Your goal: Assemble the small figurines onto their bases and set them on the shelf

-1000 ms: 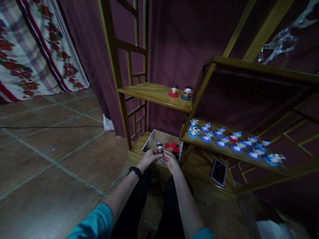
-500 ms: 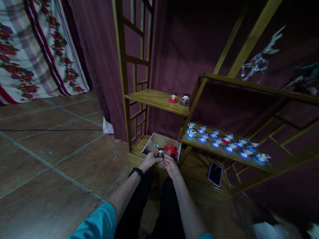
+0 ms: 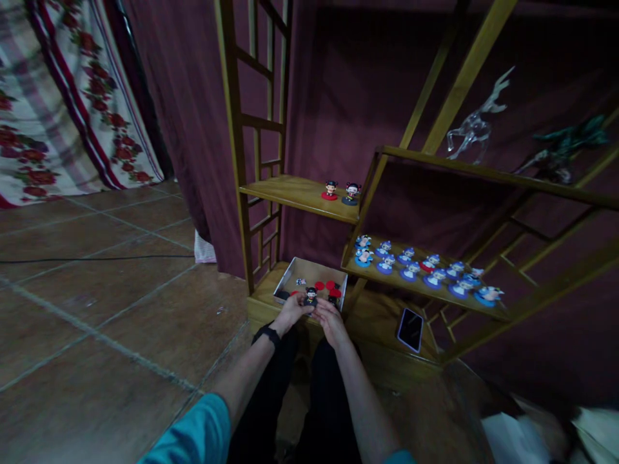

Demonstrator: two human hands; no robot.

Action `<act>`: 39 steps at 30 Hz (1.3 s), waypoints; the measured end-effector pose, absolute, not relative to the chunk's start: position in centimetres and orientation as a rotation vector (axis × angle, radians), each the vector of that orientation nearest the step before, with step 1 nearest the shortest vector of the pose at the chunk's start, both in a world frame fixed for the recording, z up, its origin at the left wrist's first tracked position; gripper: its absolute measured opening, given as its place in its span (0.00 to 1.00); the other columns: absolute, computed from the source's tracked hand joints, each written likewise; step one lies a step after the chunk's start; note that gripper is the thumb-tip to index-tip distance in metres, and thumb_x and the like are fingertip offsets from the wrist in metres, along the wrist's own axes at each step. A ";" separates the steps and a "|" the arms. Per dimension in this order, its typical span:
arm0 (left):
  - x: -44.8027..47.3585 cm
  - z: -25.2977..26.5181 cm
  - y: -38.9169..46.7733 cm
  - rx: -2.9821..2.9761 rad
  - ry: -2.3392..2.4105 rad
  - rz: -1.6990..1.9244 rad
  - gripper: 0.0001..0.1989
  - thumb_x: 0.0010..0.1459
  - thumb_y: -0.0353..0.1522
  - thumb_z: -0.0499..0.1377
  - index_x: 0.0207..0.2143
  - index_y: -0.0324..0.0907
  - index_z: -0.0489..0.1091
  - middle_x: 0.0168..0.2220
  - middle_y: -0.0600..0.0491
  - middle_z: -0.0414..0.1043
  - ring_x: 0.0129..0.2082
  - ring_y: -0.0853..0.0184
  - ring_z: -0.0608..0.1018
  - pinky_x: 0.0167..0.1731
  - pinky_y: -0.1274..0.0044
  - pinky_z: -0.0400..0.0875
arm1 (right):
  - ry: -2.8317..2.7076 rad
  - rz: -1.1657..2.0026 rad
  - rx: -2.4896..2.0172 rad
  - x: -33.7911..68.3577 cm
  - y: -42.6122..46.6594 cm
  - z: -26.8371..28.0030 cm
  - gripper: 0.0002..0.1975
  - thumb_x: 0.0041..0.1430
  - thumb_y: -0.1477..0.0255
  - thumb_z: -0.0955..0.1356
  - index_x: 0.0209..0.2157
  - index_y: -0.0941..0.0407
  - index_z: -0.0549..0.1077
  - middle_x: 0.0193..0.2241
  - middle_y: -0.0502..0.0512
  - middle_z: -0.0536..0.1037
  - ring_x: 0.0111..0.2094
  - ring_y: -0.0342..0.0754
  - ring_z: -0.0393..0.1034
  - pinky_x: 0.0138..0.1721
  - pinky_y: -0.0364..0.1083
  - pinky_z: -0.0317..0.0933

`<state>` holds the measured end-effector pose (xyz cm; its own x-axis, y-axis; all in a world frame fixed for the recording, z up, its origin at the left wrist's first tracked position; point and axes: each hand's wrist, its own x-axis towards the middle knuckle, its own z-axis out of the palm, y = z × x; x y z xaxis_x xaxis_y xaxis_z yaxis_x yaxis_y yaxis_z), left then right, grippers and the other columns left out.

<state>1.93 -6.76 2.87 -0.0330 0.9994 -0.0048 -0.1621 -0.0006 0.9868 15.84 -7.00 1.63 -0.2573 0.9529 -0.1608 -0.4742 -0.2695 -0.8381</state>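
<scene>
A small black-haired figurine [image 3: 311, 296] stands at the near edge of an open cardboard box [image 3: 296, 273] on the lowest wooden shelf. My left hand [image 3: 292, 309] grips it from the left, and my right hand [image 3: 329, 318] closes on its base from the right. Inside the box lie red round bases [image 3: 325, 285] and another small figure piece [image 3: 300, 281]. Two finished figurines, one on a red base [image 3: 330, 190] and one on a dark base [image 3: 352, 193], stand on the middle shelf.
A row of several blue-based figurines [image 3: 420, 269] fills the slanted shelf to the right. A phone [image 3: 411, 328] lies flat on the bottom shelf. A glass deer [image 3: 476, 125] stands on the top shelf. Tiled floor [image 3: 111, 296] spreads to the left, with a floral curtain [image 3: 53, 122] behind.
The view has tilted up and pulled back. Both hands stay together on the figurine at the box's near edge, barely shifted.
</scene>
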 end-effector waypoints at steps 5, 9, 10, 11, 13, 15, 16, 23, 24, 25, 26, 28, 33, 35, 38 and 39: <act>2.1 2.7 -6.7 1.098 1.043 1.243 0.18 0.31 0.27 0.68 0.30 0.36 0.71 0.27 0.53 0.74 0.29 0.68 0.74 0.34 0.77 0.66 | -0.811 1.708 -0.845 16.4 -6.8 1.3 0.17 0.37 0.71 0.73 0.35 0.55 0.74 0.30 0.52 0.78 0.33 0.45 0.71 0.39 0.46 0.63; 2.2 2.4 -6.4 1.079 1.004 1.239 0.19 0.31 0.27 0.68 0.31 0.36 0.72 0.27 0.54 0.73 0.28 0.69 0.73 0.33 0.77 0.65 | -0.830 1.663 -0.858 16.4 -6.6 1.0 0.17 0.38 0.70 0.73 0.34 0.56 0.73 0.31 0.52 0.77 0.33 0.44 0.71 0.38 0.45 0.63; 2.2 2.4 -6.3 1.073 0.997 1.244 0.19 0.31 0.27 0.68 0.32 0.36 0.72 0.27 0.54 0.73 0.28 0.69 0.73 0.33 0.77 0.65 | -0.837 1.645 -0.867 16.3 -6.5 0.9 0.17 0.38 0.70 0.73 0.34 0.56 0.73 0.31 0.52 0.77 0.33 0.44 0.71 0.38 0.45 0.63; 2.3 2.3 -6.2 1.068 0.992 1.247 0.19 0.31 0.27 0.68 0.32 0.36 0.72 0.27 0.54 0.73 0.28 0.69 0.73 0.34 0.77 0.65 | -0.843 1.628 -0.873 16.2 -6.4 0.8 0.16 0.38 0.69 0.73 0.34 0.56 0.73 0.32 0.52 0.77 0.33 0.44 0.71 0.38 0.45 0.63; 2.4 2.3 -6.1 1.061 0.984 1.242 0.19 0.31 0.27 0.68 0.32 0.36 0.72 0.28 0.53 0.74 0.29 0.68 0.73 0.34 0.77 0.65 | -0.844 1.598 -0.876 16.0 -6.3 0.5 0.16 0.39 0.69 0.73 0.34 0.55 0.72 0.32 0.52 0.77 0.33 0.44 0.71 0.37 0.45 0.63; 2.5 2.2 -5.9 1.056 0.971 1.227 0.19 0.32 0.27 0.68 0.32 0.36 0.72 0.29 0.52 0.74 0.30 0.68 0.74 0.35 0.76 0.66 | -0.835 1.576 -0.872 15.9 -6.1 0.2 0.16 0.39 0.69 0.73 0.34 0.55 0.72 0.32 0.51 0.76 0.33 0.44 0.71 0.37 0.45 0.63; 2.6 2.2 -5.8 1.052 0.966 1.222 0.19 0.32 0.27 0.68 0.32 0.36 0.72 0.29 0.52 0.74 0.30 0.68 0.74 0.35 0.76 0.66 | -0.828 1.569 -0.872 15.8 -6.0 0.0 0.16 0.39 0.69 0.73 0.34 0.54 0.72 0.31 0.51 0.76 0.33 0.44 0.71 0.37 0.45 0.63; 2.7 1.7 -5.3 1.044 0.995 1.211 0.21 0.31 0.28 0.69 0.33 0.35 0.72 0.30 0.51 0.74 0.30 0.68 0.74 0.35 0.76 0.66 | -0.733 1.604 -0.875 15.7 -5.4 -1.0 0.18 0.39 0.71 0.73 0.36 0.54 0.73 0.32 0.51 0.76 0.33 0.44 0.71 0.37 0.45 0.64; 2.6 1.7 -5.3 1.048 0.995 1.203 0.21 0.31 0.28 0.69 0.33 0.35 0.72 0.30 0.51 0.74 0.30 0.68 0.74 0.36 0.76 0.66 | -0.720 1.618 -0.873 15.8 -5.3 -1.0 0.17 0.39 0.71 0.73 0.36 0.55 0.74 0.33 0.51 0.77 0.33 0.44 0.71 0.37 0.45 0.64; 2.6 1.7 -5.3 1.054 0.998 1.192 0.21 0.31 0.28 0.69 0.34 0.35 0.72 0.31 0.51 0.74 0.30 0.68 0.74 0.36 0.76 0.66 | -0.710 1.631 -0.872 15.8 -5.3 -1.1 0.17 0.39 0.72 0.73 0.36 0.55 0.74 0.33 0.52 0.77 0.33 0.44 0.72 0.37 0.45 0.64; 2.5 1.7 -5.2 1.061 1.004 1.180 0.21 0.32 0.28 0.69 0.34 0.35 0.72 0.31 0.50 0.74 0.31 0.68 0.74 0.36 0.76 0.66 | -0.703 1.645 -0.874 15.8 -5.2 -1.1 0.17 0.39 0.72 0.73 0.36 0.55 0.74 0.34 0.52 0.77 0.33 0.44 0.72 0.36 0.45 0.64; 2.5 1.8 -5.2 1.072 1.023 1.161 0.21 0.32 0.28 0.68 0.35 0.35 0.72 0.31 0.50 0.74 0.31 0.68 0.74 0.37 0.76 0.65 | -0.693 1.676 -0.879 15.9 -5.1 -1.1 0.17 0.40 0.72 0.72 0.37 0.55 0.74 0.34 0.53 0.78 0.33 0.44 0.72 0.36 0.45 0.65; 2.6 2.1 -5.2 1.077 1.074 1.178 0.20 0.34 0.29 0.68 0.33 0.36 0.71 0.28 0.52 0.74 0.29 0.69 0.73 0.35 0.76 0.65 | -0.668 1.743 -0.887 16.1 -4.9 -1.1 0.16 0.42 0.72 0.72 0.37 0.55 0.74 0.31 0.53 0.78 0.31 0.43 0.72 0.34 0.44 0.65; 2.7 2.1 -5.2 1.076 1.111 1.203 0.20 0.33 0.29 0.68 0.33 0.36 0.70 0.28 0.52 0.73 0.28 0.69 0.73 0.34 0.76 0.65 | -0.658 1.754 -0.894 16.0 -4.9 -1.0 0.16 0.42 0.72 0.71 0.37 0.56 0.74 0.29 0.53 0.78 0.30 0.43 0.72 0.34 0.44 0.65; 2.7 1.8 -5.1 1.075 1.148 1.243 0.21 0.32 0.30 0.69 0.33 0.37 0.69 0.28 0.52 0.73 0.29 0.68 0.73 0.34 0.76 0.65 | -0.639 1.757 -0.908 16.0 -4.9 -0.8 0.15 0.42 0.73 0.71 0.37 0.56 0.74 0.28 0.53 0.78 0.29 0.43 0.72 0.33 0.43 0.65; 2.7 1.7 -5.0 1.080 1.154 1.252 0.21 0.32 0.30 0.69 0.33 0.37 0.69 0.28 0.53 0.73 0.29 0.68 0.73 0.34 0.76 0.65 | -0.634 1.758 -0.912 16.0 -4.9 -0.8 0.15 0.42 0.73 0.71 0.37 0.56 0.74 0.28 0.52 0.78 0.29 0.43 0.72 0.33 0.43 0.65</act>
<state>2.73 -5.02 1.72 -0.0203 0.9990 -0.0403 -0.1218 0.0376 0.9918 16.00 -4.94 -0.76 -0.2009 0.9373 -0.2848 -0.5399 -0.3486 -0.7662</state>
